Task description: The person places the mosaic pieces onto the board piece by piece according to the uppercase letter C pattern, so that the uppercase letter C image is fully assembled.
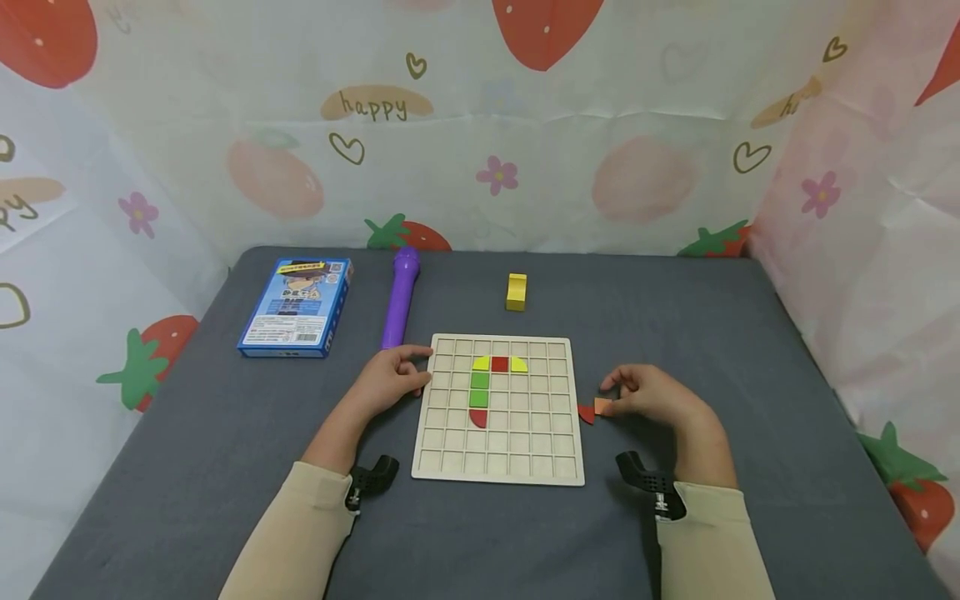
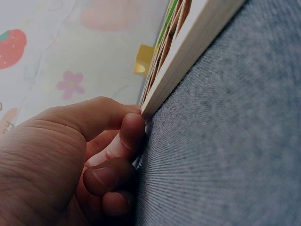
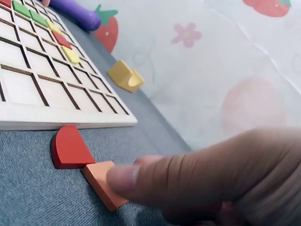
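A pale wooden grid board (image 1: pixel 497 493) lies flat in front of me, its left edge between the thumb and index finger of my left hand (image 1: pixel 388 383). In its cells sit two yellow quarter-rounds (image 1: pixel 482 363) with a red square (image 1: pixel 499 364) between them, two green squares (image 1: pixel 479 389) and a red quarter-round (image 1: pixel 478 418). Right of the board, a loose red quarter-round (image 3: pixel 70 148) touches an orange square (image 3: pixel 101 181). The thumb of my right hand (image 1: pixel 651 396) rests at the orange square; its index finger is bent and apart from the thumb.
A blue box (image 1: pixel 296 308) stands at the back left of the grey-covered table. Beside it lies a purple microphone-shaped object (image 1: pixel 401 296), partly behind my left hand. A small yellow block (image 1: pixel 516 292) with a notched shape stands behind the board. Patterned cloth walls enclose the back and sides.
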Tool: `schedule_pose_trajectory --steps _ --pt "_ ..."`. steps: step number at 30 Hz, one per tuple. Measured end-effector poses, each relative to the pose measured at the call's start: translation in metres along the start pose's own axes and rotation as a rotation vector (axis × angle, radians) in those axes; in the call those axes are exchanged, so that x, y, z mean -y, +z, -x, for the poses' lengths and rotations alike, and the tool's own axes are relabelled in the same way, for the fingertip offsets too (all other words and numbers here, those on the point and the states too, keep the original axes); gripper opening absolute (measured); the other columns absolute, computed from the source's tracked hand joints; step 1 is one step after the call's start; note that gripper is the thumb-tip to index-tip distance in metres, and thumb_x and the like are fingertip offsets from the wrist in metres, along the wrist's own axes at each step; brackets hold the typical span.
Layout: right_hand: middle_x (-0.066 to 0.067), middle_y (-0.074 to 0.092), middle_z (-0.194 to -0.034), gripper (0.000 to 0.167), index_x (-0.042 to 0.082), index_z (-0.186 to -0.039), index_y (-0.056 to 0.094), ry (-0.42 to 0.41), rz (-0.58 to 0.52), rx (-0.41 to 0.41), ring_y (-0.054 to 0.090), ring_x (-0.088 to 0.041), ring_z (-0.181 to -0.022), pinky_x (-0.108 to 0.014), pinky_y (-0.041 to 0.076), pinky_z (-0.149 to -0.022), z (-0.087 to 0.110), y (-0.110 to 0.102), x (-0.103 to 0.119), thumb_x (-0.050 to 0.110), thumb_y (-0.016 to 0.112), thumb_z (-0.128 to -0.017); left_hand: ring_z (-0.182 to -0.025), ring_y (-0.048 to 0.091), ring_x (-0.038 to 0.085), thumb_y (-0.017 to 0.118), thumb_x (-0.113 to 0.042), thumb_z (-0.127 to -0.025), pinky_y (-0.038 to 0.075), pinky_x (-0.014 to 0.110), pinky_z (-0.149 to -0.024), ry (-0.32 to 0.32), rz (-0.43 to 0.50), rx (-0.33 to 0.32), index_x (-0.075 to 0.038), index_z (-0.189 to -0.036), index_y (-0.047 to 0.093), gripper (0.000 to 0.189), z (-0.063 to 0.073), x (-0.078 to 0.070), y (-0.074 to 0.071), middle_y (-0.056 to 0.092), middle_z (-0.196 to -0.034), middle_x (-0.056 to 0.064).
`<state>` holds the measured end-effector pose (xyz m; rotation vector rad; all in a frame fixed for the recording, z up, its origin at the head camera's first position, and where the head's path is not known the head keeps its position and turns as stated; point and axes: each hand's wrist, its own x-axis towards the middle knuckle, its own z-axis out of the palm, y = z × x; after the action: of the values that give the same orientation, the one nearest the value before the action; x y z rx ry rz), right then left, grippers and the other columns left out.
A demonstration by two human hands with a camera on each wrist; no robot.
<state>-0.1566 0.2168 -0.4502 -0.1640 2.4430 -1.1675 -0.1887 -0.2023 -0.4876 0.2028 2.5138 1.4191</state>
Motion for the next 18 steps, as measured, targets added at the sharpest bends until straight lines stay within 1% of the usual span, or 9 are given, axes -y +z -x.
schedule_pose_trajectory --steps 3,6,13,18 --pt "-0.001 0.050 -0.064 0.029 -0.002 -0.108 0.068 0.016 0.004 0.014 0.044 -0.014 -0.057 -0.030 0.036 -0.057 0.0004 0.0003 -0.0031 0.009 0.081 -0.085 -0.058 0.050 0.017 0.071 -0.015 -0.095 0.037 0.032 -0.062 -0.001 -0.001 -0.001 -0.005 -0.138 0.062 0.045 -0.0006 0.0004 0.0003 0.063 -0.066 0.004" --pt "0.000 0.050 -0.063 0.025 -0.001 -0.106 0.070 0.031 0.016 0.009 0.045 -0.015 -0.058 -0.031 0.036 -0.058 0.0005 0.0013 -0.0035 0.009 0.080 -0.086 -0.058 0.050 0.017 0.071 -0.015 -0.095 0.037 0.032 -0.063 0.001 -0.003 -0.002 -0.005 -0.138 0.062 0.045 -0.0008 0.0005 0.0001 0.063 -0.066 0.004" --pt "0.000 0.048 -0.062 0.024 0.000 -0.101 0.071 0.070 0.062 -0.042 0.043 -0.015 -0.057 -0.033 0.036 -0.059 -0.0006 0.0026 -0.0038 0.013 0.082 -0.084 -0.058 0.049 0.016 0.071 -0.015 -0.095 0.036 0.032 -0.062 -0.003 0.000 -0.001 -0.005 -0.138 0.063 0.045 -0.0011 0.0009 0.0003 0.063 -0.066 0.004" --pt "-0.001 0.047 -0.061 0.026 -0.001 -0.102 0.071 0.054 0.090 -0.090 0.043 -0.015 -0.056 -0.034 0.037 -0.058 -0.0036 0.0030 -0.0072 0.017 0.080 -0.086 -0.057 0.049 0.016 0.071 -0.014 -0.095 0.036 0.031 -0.061 0.002 0.002 -0.001 -0.005 -0.137 0.063 0.044 -0.0011 0.0015 0.0008 0.063 -0.065 0.004"
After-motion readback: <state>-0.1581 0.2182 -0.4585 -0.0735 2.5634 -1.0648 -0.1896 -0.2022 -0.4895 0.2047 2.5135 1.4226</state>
